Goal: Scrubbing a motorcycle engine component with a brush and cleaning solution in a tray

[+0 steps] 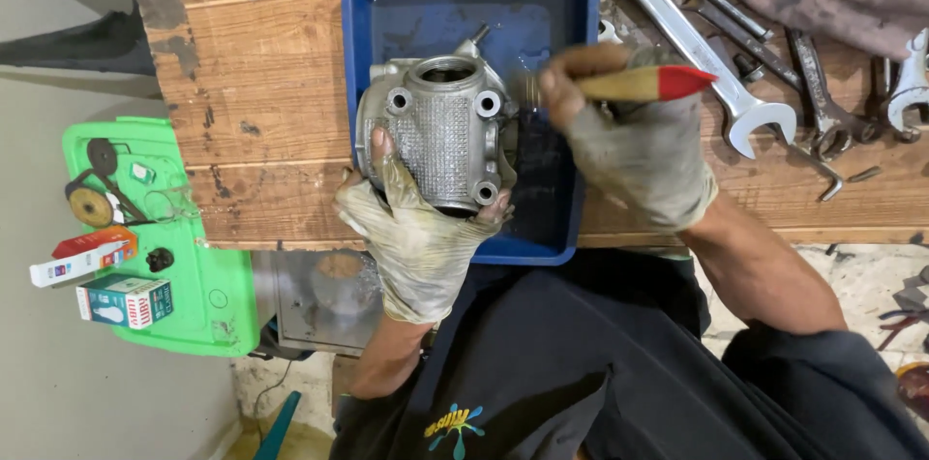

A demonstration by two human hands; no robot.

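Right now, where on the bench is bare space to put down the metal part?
Bare wood lies left of the blue tray. Right of the tray it is crowded with wrenches. The left hand holds the metal part; the right hand holds a brush.

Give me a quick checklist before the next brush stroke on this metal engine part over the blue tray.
1. Left hand grips the metal engine part from below: ok.
2. Right hand holds the brush, red handle end pointing right: ok.
3. Part sits over the blue tray, so drips land inside: ok.
4. Liquid in tray: looks wet, depth cannot tell.
5. Bristles meet the part's right side: blurred, cannot tell.
6. Wrenches on the wooden bench lie outside the tray: ok.
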